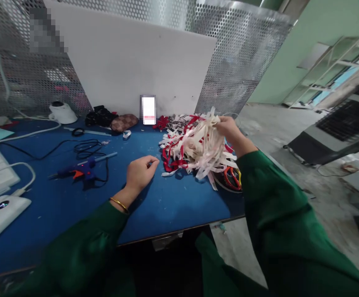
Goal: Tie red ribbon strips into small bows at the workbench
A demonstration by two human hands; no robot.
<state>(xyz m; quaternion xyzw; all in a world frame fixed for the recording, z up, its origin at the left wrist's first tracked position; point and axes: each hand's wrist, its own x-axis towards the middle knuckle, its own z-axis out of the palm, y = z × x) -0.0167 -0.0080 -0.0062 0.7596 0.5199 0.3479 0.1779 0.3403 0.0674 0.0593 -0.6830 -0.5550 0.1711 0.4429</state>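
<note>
**Two bare hands, one tangled pile of ribbon strips (199, 144)**

Cream strips (209, 138), white lengths and red strips (168, 165) lie heaped toward the right side of the blue tabletop (173, 202), loops crossing over one another. The right hand (229, 128) is at the upper right of the heap, its fingers closed on the cream strips. Just how many lengths are caught in that grip cannot be told. The left hand (139, 175) is held over the tabletop, beside the heap but apart from it. Its fingers are curled close together, with the thumb by the forefinger; whether the tips meet cannot be told.

Handling such a tangle well would call for a light pinch near a loose end and a slow, upward draw, so knots do not tighten. The left hand could steady the neighbouring strips; a hard tug might drag several along at once, or crease them.

Just at the near right edge of the heap, orange and yellow handles (229, 178) show. Behind it, a phone (149, 110) stands upright before a white board (136, 57). Farther left lie a blue glue gun (88, 168), a black cord (89, 148) and a checked pouch (123, 122).
</note>
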